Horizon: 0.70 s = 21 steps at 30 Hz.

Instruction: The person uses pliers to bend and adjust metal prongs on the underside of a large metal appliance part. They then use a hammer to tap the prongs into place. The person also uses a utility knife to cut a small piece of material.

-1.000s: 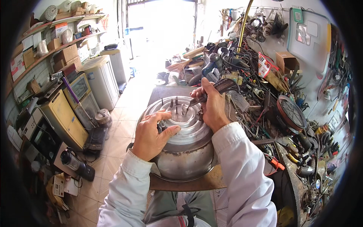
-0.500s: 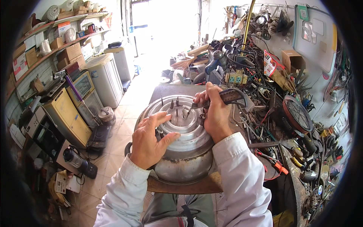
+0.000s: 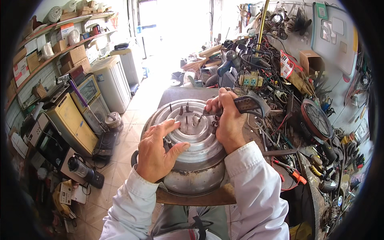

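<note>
Fingers of R hand [image 3: 230,126] clamped on dark-handled tool [image 3: 248,105], tip near dark upright prongs [image 3: 187,108], ctr of frame. L hand [image 3: 157,151]: thumb and fingers apart, on or just over stepped metal vessel [image 3: 196,178], mid-frame, on worktable [image 3: 206,199]; can't tell if pressing. Could slip off w/ a loose grip, maybe nicking L fingertips; might bend a prong w/ excess twist, or rock vessel w/o firm bracing.

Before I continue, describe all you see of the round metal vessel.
The round metal vessel is grey, scuffed and brown-stained. Concentric stepped rings face up, dark prongs standing near their middle. A dark handle shows at left. It sits on a table. The left hand appears to rest on it; the tool in the right hand points at its middle.
</note>
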Tool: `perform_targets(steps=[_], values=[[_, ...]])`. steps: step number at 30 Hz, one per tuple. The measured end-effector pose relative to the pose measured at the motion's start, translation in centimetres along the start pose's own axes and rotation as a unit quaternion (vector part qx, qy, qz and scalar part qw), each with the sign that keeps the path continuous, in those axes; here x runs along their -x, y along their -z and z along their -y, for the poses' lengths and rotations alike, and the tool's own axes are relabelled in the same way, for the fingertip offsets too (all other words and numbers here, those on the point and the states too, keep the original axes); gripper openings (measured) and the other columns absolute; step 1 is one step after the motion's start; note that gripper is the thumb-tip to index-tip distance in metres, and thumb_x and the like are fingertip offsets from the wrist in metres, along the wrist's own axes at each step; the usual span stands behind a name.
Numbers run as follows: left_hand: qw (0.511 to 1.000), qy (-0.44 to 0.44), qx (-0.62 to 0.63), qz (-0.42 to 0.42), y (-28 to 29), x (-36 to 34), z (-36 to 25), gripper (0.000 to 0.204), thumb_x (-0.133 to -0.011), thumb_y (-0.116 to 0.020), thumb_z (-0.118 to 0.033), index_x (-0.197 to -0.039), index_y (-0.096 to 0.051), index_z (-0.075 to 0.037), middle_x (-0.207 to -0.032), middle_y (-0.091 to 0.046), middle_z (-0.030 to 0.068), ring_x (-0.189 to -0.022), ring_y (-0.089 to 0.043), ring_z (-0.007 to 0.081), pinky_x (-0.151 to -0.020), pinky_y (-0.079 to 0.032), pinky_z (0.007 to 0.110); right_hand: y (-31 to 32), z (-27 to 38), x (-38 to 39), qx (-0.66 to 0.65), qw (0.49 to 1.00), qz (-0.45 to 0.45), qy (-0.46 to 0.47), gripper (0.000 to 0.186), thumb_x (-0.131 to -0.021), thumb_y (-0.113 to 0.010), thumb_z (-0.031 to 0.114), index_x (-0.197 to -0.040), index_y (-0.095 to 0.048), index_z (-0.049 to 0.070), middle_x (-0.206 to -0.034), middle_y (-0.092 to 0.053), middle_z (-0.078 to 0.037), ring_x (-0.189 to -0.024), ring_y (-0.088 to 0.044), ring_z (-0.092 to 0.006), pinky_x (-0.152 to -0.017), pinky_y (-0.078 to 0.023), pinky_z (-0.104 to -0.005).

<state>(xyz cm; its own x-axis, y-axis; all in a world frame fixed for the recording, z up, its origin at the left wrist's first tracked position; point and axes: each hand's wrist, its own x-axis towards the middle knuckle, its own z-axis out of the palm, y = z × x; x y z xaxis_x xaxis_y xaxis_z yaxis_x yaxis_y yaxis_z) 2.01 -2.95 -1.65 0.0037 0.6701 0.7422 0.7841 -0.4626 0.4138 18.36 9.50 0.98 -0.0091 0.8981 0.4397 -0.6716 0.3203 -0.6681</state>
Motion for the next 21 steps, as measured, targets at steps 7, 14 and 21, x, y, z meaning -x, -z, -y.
perform_targets(steps=[7, 14, 21], values=[[1.0, -0.007, -0.023, 0.002, 0.2, 0.3, 0.1, 0.064, -0.088, -0.075, -0.043, -0.125, -0.056, 0.005, -0.114, -0.073, 0.0184, -0.111, -0.066, 0.0385, -0.1, -0.047, 0.044, -0.1, 0.0, 0.3, 0.013, 1.0, -0.013, -0.004, 0.028, -0.097, -0.061, 0.018, -0.075, -0.055, 0.002, -0.065, -0.053, -0.005, -0.062, -0.056, -0.0168, -0.061, -0.044, -0.0314], [1.0, -0.008, -0.016, -0.011, 0.2, 0.3, 0.1, 0.064, -0.088, -0.076, -0.043, -0.125, -0.056, 0.004, -0.114, -0.073, 0.0182, -0.109, -0.067, 0.0379, -0.099, -0.047, 0.044, -1.4, 0.1, 1.0, 0.056, 0.997, -0.039, 0.027, 0.031, -0.099, -0.063, 0.019, -0.074, -0.054, 0.004, -0.065, -0.054, -0.004, -0.062, -0.057, -0.0159, -0.063, -0.046, -0.0309], [0.999, -0.019, -0.016, -0.028, 0.0, 0.4, 0.4, 0.063, -0.087, -0.076, -0.044, -0.124, -0.056, 0.004, -0.112, -0.074, 0.0169, -0.108, -0.068, 0.0351, -0.098, -0.047, 0.043, -1.6, -0.3, 1.3, 0.028, 0.997, -0.055, 0.055, 0.029, -0.099, -0.063, 0.016, -0.074, -0.054, 0.004, -0.064, -0.053, -0.004, -0.061, -0.055, -0.0162, -0.063, -0.048, -0.0323]])
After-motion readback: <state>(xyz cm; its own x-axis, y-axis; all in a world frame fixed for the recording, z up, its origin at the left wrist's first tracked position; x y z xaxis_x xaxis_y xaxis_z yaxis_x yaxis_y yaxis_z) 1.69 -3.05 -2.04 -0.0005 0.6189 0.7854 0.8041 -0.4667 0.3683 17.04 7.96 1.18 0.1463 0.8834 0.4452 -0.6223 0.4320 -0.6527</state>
